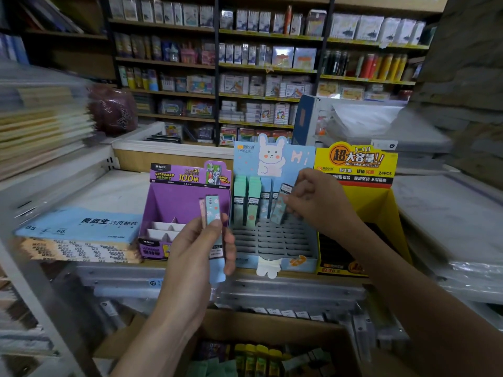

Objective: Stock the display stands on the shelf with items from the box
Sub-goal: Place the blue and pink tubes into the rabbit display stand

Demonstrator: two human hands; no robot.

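Restock, blue rabbit stand point(272, 242)
Right hand point(318, 204) pinches a lead case point(281, 206) above empty slots; left hand point(197, 250) grips spares point(212, 210) ready.

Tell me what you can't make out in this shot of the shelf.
Head view:
- Packs in the left hand: count unclear, they overlap.
- Yellow stand: contents hidden behind the right hand and forearm.
- Box: cut off by the bottom edge, contents dim.
- Single pack in the right hand: print blurred.
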